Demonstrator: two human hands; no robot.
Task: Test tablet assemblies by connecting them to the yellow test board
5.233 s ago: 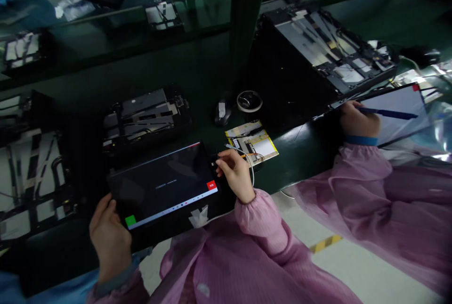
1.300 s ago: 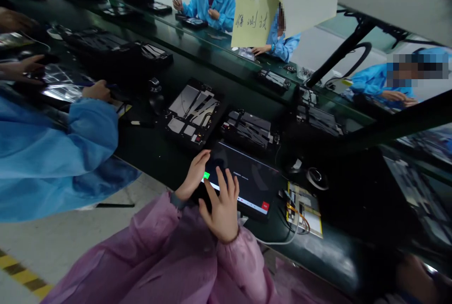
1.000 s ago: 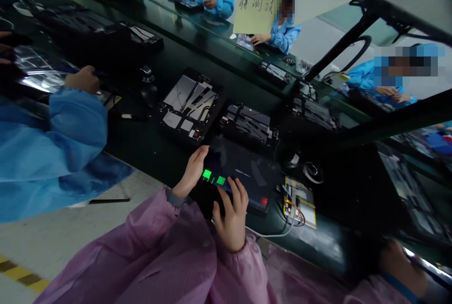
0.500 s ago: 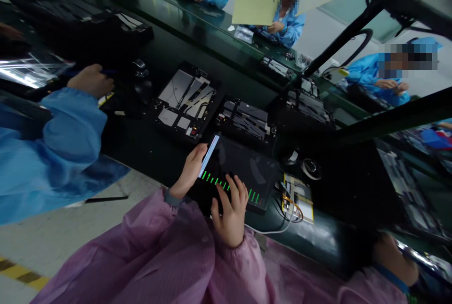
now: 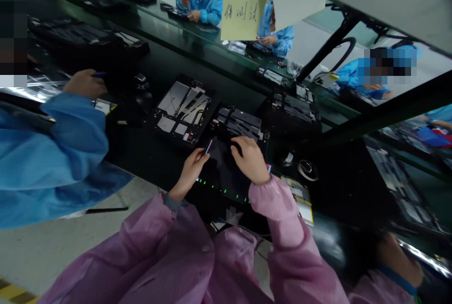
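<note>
Green tick marks glow along the near edge of a black tablet (image 5: 221, 165), which lies flat on the dark green workbench (image 5: 151, 162). Its long axis runs left to right, dipping slightly toward the near right, and it sits between the person's two hands. The left hand (image 5: 190, 169) is at the tablet's left end, its fingers pressed together and curled around the edge. The right hand (image 5: 250, 159) lies across the far right of the screen, fingers close together and curved; whether the tips press the glass cannot be told. That hand is the nearer to the screen's middle, and its pink sleeve (image 5: 278, 205) covers the tablet's near right corner.

Just beyond the far edge sits an opened tablet housing (image 5: 240, 122), with a second (image 5: 183, 110) to its left. To the right lie a roll of tape (image 5: 308, 169) and a flat circuit board (image 5: 296, 200), partly under the sleeve. Well left, a co-worker's hand (image 5: 84, 85) holds a blue pen (image 5: 99, 74) above the bench.
</note>
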